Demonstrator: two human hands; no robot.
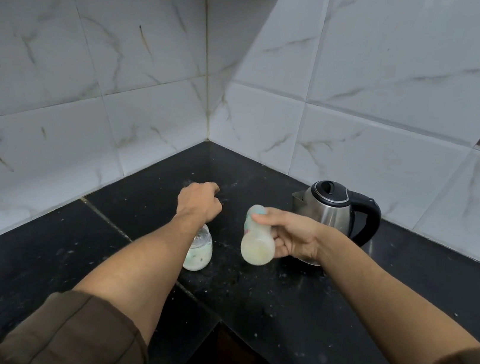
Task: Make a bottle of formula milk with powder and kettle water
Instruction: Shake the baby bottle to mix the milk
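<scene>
A small clear feeding bottle [198, 253] stands upright on the black counter [291, 308], with whitish contents in its lower part. My left forearm crosses just above its mouth. My left hand [198, 200] is beyond the bottle with its fingers curled into a fist; nothing shows in it. My right hand [294, 236] grips a pale plastic container [256, 240] around its middle, tilted and blurred, with cream-coloured contents at its lower end. It hangs above the counter to the right of the bottle. A steel kettle [331, 216] with a black lid and handle stands behind my right hand.
White marble-patterned tiled walls [120, 101] meet in a corner behind the counter. White specks are scattered over the counter around the bottle. The counter's inner edge drops off between my forearms, near the bottom of the view.
</scene>
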